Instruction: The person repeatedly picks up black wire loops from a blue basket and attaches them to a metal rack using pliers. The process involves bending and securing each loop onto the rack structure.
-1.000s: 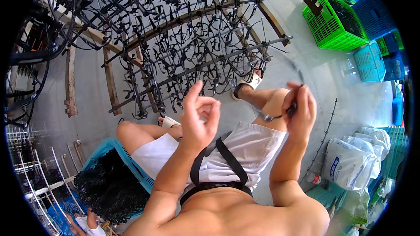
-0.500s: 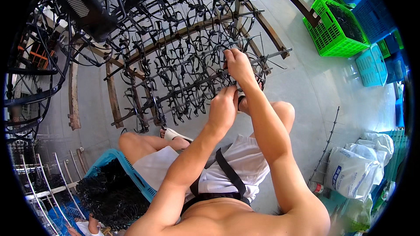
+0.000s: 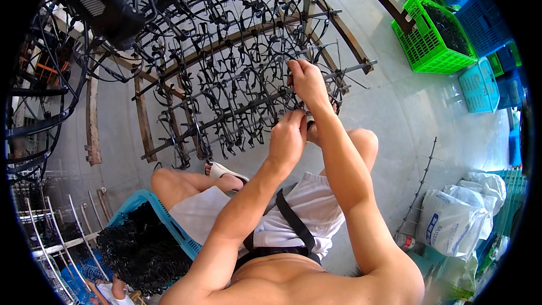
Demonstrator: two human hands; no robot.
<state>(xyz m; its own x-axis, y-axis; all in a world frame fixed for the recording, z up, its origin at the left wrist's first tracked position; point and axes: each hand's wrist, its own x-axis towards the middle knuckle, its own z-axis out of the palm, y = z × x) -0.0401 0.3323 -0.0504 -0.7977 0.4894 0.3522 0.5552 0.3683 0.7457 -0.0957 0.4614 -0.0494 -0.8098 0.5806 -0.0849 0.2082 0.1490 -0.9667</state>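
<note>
Rows of thin, black, curved pieces hang closely packed along the bars of a metal rack in front of me. At the rack's near right part, my right hand is closed in a pinch, with a dark thin piece showing along its fingertips. Just below and to the left of it, my left hand is also closed, fingertips pressed together against the rack's near edge. What lies inside the left fingers is hidden by the hand itself.
By my left leg stands a blue basket heaped with black pieces. Green crates and a light-blue basket stand at the far right. White plastic bags and a notched rod lie at the right.
Both hands stay at almost the same place on the rack, with only a slight shift of the fingers. My view has moved a little.
</note>
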